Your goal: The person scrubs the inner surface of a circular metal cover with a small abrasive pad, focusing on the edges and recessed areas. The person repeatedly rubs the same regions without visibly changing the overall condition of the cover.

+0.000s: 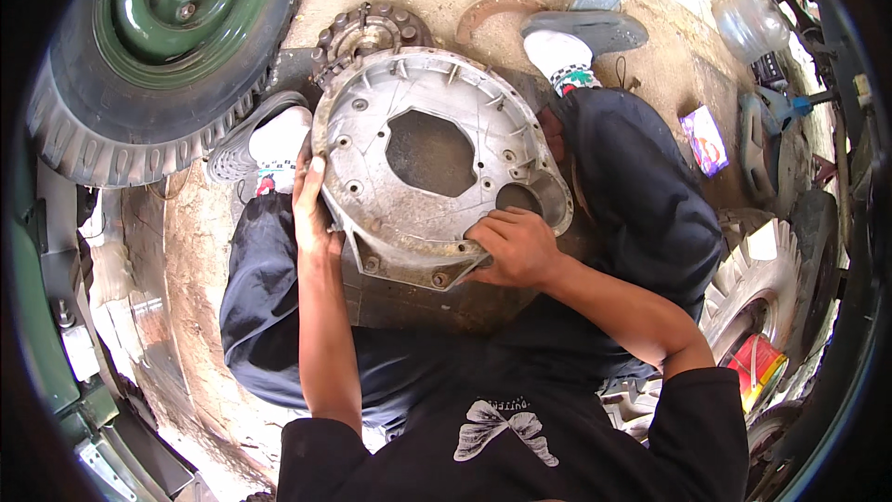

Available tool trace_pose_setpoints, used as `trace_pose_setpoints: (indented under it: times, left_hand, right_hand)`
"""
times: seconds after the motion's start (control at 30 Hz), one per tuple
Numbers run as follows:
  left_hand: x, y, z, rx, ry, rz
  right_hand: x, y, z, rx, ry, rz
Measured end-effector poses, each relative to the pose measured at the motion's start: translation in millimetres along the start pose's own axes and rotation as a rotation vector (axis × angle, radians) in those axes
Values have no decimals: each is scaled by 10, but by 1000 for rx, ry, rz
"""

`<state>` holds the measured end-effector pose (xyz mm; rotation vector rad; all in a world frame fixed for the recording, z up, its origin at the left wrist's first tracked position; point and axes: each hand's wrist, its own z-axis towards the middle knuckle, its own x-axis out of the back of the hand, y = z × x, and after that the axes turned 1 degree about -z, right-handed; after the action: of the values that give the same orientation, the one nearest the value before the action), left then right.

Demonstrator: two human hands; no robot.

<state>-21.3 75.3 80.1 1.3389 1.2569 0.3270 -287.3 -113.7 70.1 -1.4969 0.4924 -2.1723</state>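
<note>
A round cast-metal bell housing (372, 158) sits in front of me between my legs, its open face tilted up. It has a large cut-out in the middle, a smaller round hole at the lower right and bolt holes around it. My left hand (314, 204) is closed on its left edge, the thumb along the rim and some fingers hidden behind. At the near right edge, beside the small hole, my right hand (516, 246) grips the rim with curled fingers. Just beyond the housing lies a dark, greasy round part with bolt heads (372, 33).
A green wheel with a thick tyre (172, 98) stands at the far left. On the floor beyond is a rusty curved piece (492, 14). To the right are a purple box (704, 141), a clear plastic bottle (751, 23), another tyre (771, 270) and a red-yellow tin (757, 367).
</note>
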Motion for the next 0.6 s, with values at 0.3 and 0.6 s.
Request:
trace_pose_setpoints:
  times: [0.3,0.6]
  left_hand:
    - [655,-477,-458,38,97,-86]
    - [961,-841,-330,-23,151,-32]
  right_hand:
    - [-279,-204,-180,-22,-277,3]
    - [-368,-144,-164,-71,-433,-56]
